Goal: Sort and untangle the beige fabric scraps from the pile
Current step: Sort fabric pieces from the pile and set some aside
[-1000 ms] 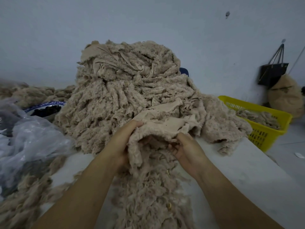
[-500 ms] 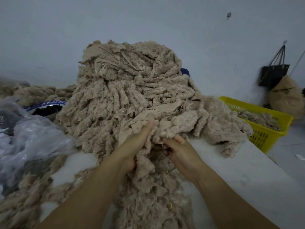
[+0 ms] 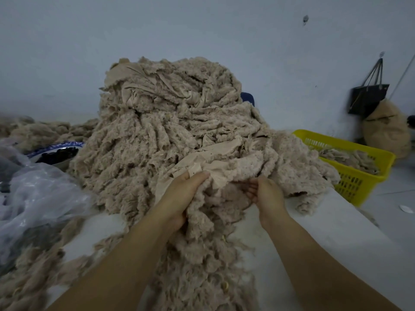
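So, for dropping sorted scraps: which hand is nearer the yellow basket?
Right. The right hand, in the beige scraps, lies left of the yellow basket; the left hand is farther left.

A white table (image 3: 325, 232) carries the beige scrap pile (image 3: 170, 122) and, left, a clear plastic bag (image 3: 38, 194).

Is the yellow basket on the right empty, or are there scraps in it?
Not empty: beige scraps lie inside the yellow basket, a low heap below its rim. How deep the heap goes, cannot tell.

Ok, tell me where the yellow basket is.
In the head view, the yellow basket sits at the right, just past the table's edge, beside the fabric pile.
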### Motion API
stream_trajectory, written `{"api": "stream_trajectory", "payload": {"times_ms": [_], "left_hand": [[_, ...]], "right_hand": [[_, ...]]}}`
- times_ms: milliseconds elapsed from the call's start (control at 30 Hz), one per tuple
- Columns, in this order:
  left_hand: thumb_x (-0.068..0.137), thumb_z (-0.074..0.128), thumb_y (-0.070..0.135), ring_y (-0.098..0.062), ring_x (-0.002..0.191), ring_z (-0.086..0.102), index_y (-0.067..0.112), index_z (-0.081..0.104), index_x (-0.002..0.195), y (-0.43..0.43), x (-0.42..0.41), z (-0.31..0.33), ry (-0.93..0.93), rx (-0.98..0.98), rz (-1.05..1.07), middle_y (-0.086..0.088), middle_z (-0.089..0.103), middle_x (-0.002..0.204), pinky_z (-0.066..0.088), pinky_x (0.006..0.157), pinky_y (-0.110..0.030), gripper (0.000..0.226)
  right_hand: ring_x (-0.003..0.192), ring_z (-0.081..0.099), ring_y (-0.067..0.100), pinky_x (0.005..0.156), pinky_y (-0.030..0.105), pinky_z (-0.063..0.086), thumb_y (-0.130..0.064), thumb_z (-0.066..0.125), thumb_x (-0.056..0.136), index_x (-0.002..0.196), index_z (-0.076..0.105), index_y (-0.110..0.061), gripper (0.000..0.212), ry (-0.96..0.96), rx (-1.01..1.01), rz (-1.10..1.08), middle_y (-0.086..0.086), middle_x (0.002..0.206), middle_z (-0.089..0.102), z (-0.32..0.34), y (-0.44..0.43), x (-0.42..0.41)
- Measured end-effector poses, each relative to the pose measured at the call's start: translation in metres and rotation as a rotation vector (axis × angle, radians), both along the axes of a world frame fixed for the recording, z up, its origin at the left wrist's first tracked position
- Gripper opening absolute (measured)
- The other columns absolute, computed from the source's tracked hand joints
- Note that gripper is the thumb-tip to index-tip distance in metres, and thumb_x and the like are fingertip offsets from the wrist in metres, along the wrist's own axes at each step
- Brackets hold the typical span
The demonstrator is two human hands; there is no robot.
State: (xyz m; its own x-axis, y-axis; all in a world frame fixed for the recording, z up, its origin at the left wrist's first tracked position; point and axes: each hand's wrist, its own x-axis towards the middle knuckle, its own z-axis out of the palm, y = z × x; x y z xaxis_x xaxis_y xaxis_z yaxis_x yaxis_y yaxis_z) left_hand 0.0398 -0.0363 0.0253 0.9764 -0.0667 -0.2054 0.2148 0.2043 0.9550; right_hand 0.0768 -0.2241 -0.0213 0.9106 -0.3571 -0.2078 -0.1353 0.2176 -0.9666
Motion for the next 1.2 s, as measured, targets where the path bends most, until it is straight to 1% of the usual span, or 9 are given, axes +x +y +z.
{"api": "stream_trajectory", "payload": {"times_ms": [133, 300, 367, 433, 533, 633, 1000, 1100, 1200], "left_hand": [[0.095, 0.063, 0.033, -0.022, 0.085, 0.075, 0.010, 0.062, 0.126, -0.026, 0.029, 0.011, -0.034, 0.019, 0.073, -0.007, 0.076, 0.097, 0.059, 0.068, -0.032, 0.039], [0.095, 0.057, 0.037, -0.012, 0.091, 0.063, 0.019, 0.061, 0.103, -0.076, 0.067, -0.003, -0.059, 0.134, 0.196, 0.002, 0.065, 0.112, 0.050, 0.074, -0.026, 0.020], [0.097, 0.054, 0.035, -0.006, 0.083, 0.054, 0.020, 0.059, 0.121, -0.089, 0.078, -0.015, -0.073, 0.197, 0.200, 0.006, 0.061, 0.111, 0.042, 0.074, -0.023, 0.029], [0.098, 0.053, 0.036, -0.005, 0.081, 0.050, 0.018, 0.054, 0.138, -0.093, 0.089, -0.026, -0.068, 0.263, 0.205, 0.006, 0.056, 0.112, 0.036, 0.081, -0.022, 0.043], [0.098, 0.054, 0.040, -0.016, 0.104, 0.054, 0.016, 0.052, 0.142, -0.090, 0.103, -0.032, -0.048, 0.265, 0.227, 0.005, 0.055, 0.120, 0.037, 0.088, -0.026, 0.050], [0.097, 0.056, 0.041, -0.024, 0.121, 0.054, 0.016, 0.051, 0.143, -0.089, 0.106, -0.032, -0.021, 0.239, 0.257, -0.001, 0.057, 0.131, 0.038, 0.090, -0.029, 0.052], [0.094, 0.043, 0.003, -0.013, 0.060, 0.068, 0.017, 0.069, 0.117, -0.064, 0.052, -0.024, -0.116, 0.096, 0.046, -0.003, 0.076, 0.081, 0.052, 0.052, -0.024, 0.038], [0.093, 0.043, -0.005, -0.019, 0.069, 0.068, 0.018, 0.069, 0.114, -0.048, 0.029, -0.019, -0.112, -0.011, 0.013, -0.005, 0.076, 0.087, 0.051, 0.053, -0.025, 0.040], [0.093, 0.045, -0.006, -0.016, 0.066, 0.071, 0.024, 0.058, 0.127, -0.028, 0.008, -0.016, -0.049, -0.044, 0.020, -0.005, 0.077, 0.088, 0.054, 0.055, -0.026, 0.047]], "right_hand": [[0.075, 0.043, 0.021, 0.064, 0.034, 0.031, -0.022, 0.041, 0.102, 0.083, 0.053, -0.003, 0.030, -0.002, -0.460, 0.143, 0.019, 0.086, 0.050, 0.003, -0.014, 0.024], [0.093, 0.061, 0.027, 0.080, 0.036, 0.050, -0.020, 0.044, 0.102, 0.096, 0.065, -0.011, 0.024, -0.040, -0.638, 0.347, 0.012, 0.101, 0.067, 0.005, -0.026, 0.069], [0.102, 0.061, 0.030, 0.082, 0.031, 0.048, -0.016, 0.045, 0.101, 0.103, 0.067, -0.006, 0.024, -0.048, -0.680, 0.355, 0.013, 0.106, 0.068, 0.004, -0.043, 0.089], [0.109, 0.059, 0.030, 0.075, 0.026, 0.044, -0.013, 0.042, 0.101, 0.104, 0.067, -0.007, 0.026, -0.092, -0.669, 0.258, 0.012, 0.110, 0.067, 0.006, -0.069, 0.108], [0.130, 0.046, 0.032, 0.100, 0.029, 0.037, -0.017, 0.038, 0.104, 0.143, 0.046, -0.012, 0.040, -0.062, -0.496, -0.076, 0.014, 0.144, 0.049, 0.013, -0.109, 0.130], [0.125, 0.050, 0.036, 0.091, 0.030, 0.039, -0.016, 0.039, 0.104, 0.138, 0.048, -0.002, 0.038, -0.085, -0.486, -0.178, 0.021, 0.140, 0.052, 0.007, -0.102, 0.127], [0.091, 0.055, 0.015, 0.067, 0.027, 0.040, -0.035, 0.045, 0.101, 0.107, 0.057, -0.021, 0.018, -0.272, -0.419, 0.141, -0.004, 0.101, 0.057, 0.013, -0.001, 0.030], [0.097, 0.055, -0.004, 0.075, 0.016, 0.044, -0.040, 0.049, 0.101, 0.120, 0.055, -0.028, 0.023, -0.321, -0.409, 0.288, -0.018, 0.109, 0.056, 0.017, 0.013, 0.007], [0.086, 0.059, 0.008, 0.073, 0.026, 0.048, -0.030, 0.050, 0.102, 0.101, 0.060, -0.028, 0.011, -0.224, -0.404, 0.306, -0.011, 0.097, 0.062, 0.016, 0.019, -0.011]]}}
